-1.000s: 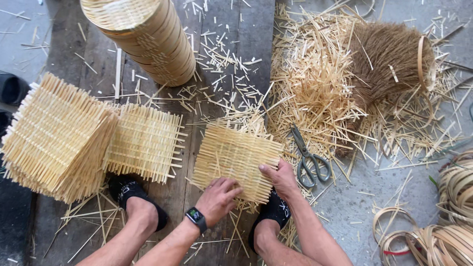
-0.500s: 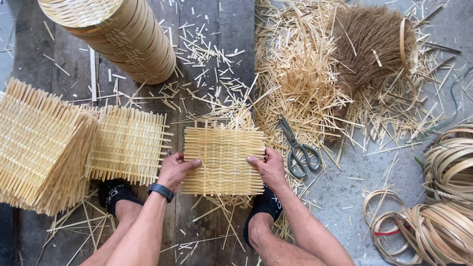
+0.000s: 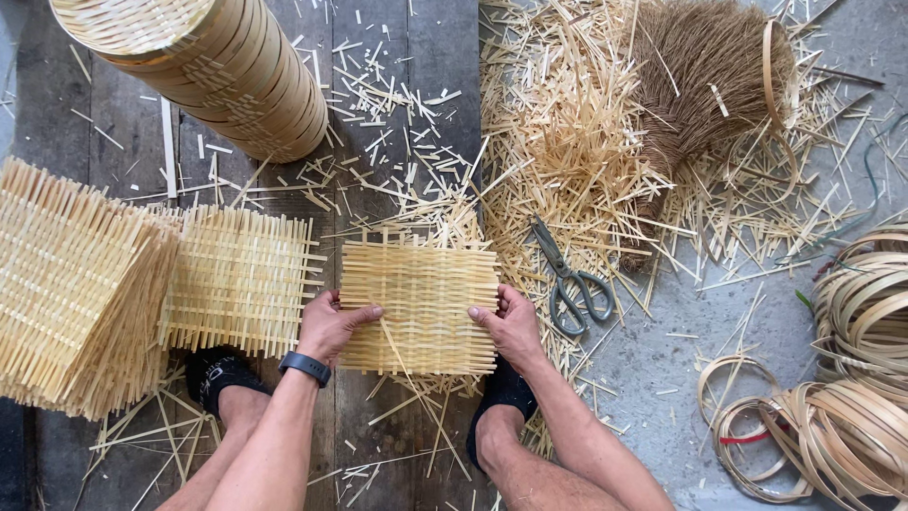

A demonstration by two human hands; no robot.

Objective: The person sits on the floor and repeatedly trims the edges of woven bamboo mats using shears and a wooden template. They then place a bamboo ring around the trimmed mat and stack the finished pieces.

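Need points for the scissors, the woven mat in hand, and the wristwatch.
scissors (image 3: 570,282): head view, on the pivot where the blades meet the handles.
woven mat (image 3: 421,308): head view, middle of the weave.
wristwatch (image 3: 305,366): head view, on the black band.

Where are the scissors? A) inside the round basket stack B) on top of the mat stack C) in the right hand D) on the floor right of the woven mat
D: the scissors lie on the floor among straw scraps, just right of the woven mat that both hands grip by its side edges, left hand and right hand.

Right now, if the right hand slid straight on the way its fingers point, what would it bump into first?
The right hand points left across the woven mat it grips. Going on, it would likely meet the left hand at the far edge first.
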